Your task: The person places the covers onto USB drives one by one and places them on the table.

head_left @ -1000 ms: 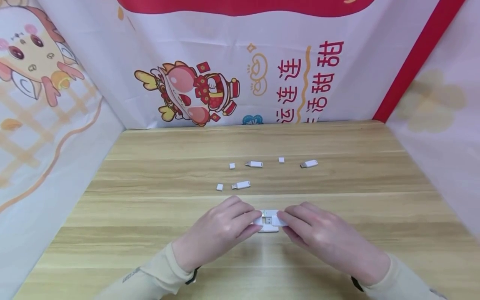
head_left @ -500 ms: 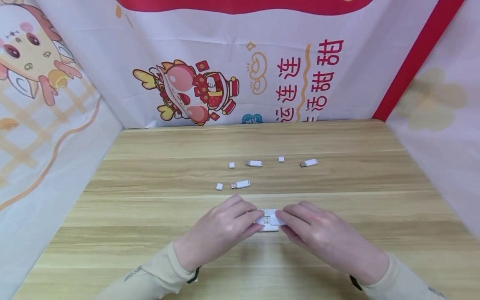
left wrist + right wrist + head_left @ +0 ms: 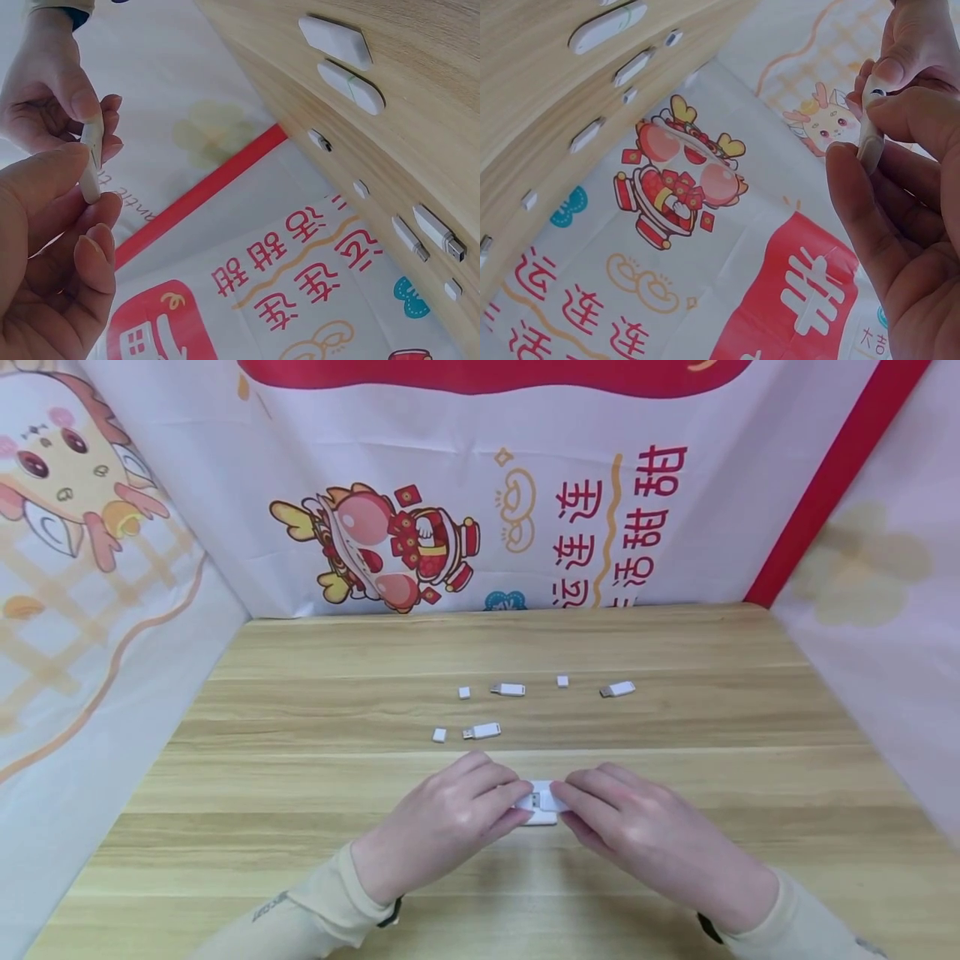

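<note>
In the head view my left hand (image 3: 457, 810) pinches a small white cap (image 3: 527, 802), mostly covered by its fingertips. My right hand (image 3: 637, 822) grips a white USB stick (image 3: 553, 802) between thumb and fingers, its metal connector (image 3: 536, 800) pointing left at the cap. Part of the connector still shows between them. In the left wrist view the cap and stick line up as one white piece (image 3: 91, 154); the right wrist view shows it tilted between both hands. Below the hands, on the table, lie two white USB sticks, a wider one (image 3: 335, 41) and a rounded one (image 3: 351, 88).
Farther back on the wooden table (image 3: 337, 647) lie three uncapped USB sticks: one nearer (image 3: 482, 731), one behind it (image 3: 509, 690) and one to the right (image 3: 618, 689). Loose white caps (image 3: 439, 736) (image 3: 464, 692) (image 3: 562, 681) lie near them. Printed cloth (image 3: 450, 427) walls the back and sides.
My left hand has moved slightly right with the cap. The gap to the USB stick has narrowed, and less of the metal connector shows. The right hand has hardly moved.
</note>
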A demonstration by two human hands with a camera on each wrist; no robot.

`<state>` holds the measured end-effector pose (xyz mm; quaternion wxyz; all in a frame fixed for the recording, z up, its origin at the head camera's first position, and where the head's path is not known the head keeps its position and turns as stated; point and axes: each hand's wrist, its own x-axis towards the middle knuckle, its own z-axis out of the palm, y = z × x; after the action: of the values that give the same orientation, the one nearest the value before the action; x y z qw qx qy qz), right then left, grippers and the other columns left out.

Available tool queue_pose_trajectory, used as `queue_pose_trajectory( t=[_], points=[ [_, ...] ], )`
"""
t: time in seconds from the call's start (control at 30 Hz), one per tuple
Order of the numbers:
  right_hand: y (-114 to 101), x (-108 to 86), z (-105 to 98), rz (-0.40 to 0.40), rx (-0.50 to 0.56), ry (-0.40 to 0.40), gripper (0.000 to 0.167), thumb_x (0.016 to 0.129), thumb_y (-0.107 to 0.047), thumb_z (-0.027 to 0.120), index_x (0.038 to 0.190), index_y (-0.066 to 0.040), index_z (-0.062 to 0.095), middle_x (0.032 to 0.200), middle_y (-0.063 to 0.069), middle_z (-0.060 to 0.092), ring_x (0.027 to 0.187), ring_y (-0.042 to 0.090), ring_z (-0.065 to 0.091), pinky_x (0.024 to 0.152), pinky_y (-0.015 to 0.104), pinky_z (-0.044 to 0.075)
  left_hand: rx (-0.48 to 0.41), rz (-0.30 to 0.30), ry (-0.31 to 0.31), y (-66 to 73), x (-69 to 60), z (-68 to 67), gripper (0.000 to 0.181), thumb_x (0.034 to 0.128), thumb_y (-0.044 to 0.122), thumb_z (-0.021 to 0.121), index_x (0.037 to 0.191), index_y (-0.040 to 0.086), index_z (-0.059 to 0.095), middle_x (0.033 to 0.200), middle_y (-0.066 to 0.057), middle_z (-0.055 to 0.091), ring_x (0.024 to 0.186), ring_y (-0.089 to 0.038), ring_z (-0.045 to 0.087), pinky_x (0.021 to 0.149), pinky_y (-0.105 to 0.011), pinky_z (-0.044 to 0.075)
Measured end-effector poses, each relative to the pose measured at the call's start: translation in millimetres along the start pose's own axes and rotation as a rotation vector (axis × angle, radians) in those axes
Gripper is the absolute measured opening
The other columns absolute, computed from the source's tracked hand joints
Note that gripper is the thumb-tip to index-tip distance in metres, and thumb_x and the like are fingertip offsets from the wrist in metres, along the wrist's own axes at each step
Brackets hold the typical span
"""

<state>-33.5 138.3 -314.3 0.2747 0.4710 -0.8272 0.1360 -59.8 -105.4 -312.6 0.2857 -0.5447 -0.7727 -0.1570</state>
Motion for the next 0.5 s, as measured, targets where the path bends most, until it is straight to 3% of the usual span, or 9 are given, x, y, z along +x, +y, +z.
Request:
queue_pose_trajectory(
  t=[0.3, 0.5],
  points=[
    [-2.7, 3.4, -1.4, 0.025, 0.018, -0.018, 0.043, 0.108, -0.026, 0.036, 0.11, 0.0, 0.07, 0.098, 0.005, 0.068, 0.085, 0.016, 0.065, 0.073, 0.028, 0.058, -0.01, 0.012, 0.017, 0.6, 2.3, 0.7, 0.022, 0.0856, 0.015, 0.079, 0.102, 0.002, 0.072, 0.096, -0.003, 0.068, 0.087, -0.016, 0.061, 0.078, -0.018, 0.052],
    [-4.1, 5.1, -2.4, 0.051, 0.022, -0.03, 0.033, 0.105, -0.025, 0.047, 0.111, -0.001, 0.07, 0.098, 0.005, 0.068, 0.087, 0.018, 0.065, 0.076, 0.03, 0.058, -0.016, 0.01, 0.013, 1.2, 3.0, 0.0, 0.023, 0.0855, 0.017, 0.079, 0.102, 0.003, 0.072, 0.097, -0.003, 0.069, 0.087, -0.015, 0.061, 0.081, -0.018, 0.052]
  ],
)
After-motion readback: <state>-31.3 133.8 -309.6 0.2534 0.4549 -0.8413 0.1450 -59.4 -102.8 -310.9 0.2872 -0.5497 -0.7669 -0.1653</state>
